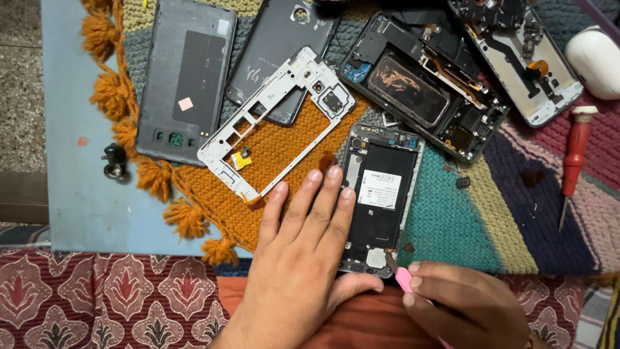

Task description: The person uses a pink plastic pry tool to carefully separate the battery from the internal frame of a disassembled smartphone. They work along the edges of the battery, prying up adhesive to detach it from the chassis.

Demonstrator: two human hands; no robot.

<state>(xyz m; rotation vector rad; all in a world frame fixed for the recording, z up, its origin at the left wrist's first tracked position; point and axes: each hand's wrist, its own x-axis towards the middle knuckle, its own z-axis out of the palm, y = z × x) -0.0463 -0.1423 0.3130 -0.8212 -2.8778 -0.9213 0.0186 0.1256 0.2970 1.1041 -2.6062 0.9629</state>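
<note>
the left hand lies flat, fingers spread, pinning the opened phone to the knitted mat (steadying it) while the right hand pinches a pink pry tool at its lower edge.

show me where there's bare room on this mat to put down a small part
Freest: the teal and striped patch between the opened phone and red screwdriver. Also the blue tabletop strip left of the mat's tassels, below the small black part. The top is crowded with back covers and gutted phones.
</note>
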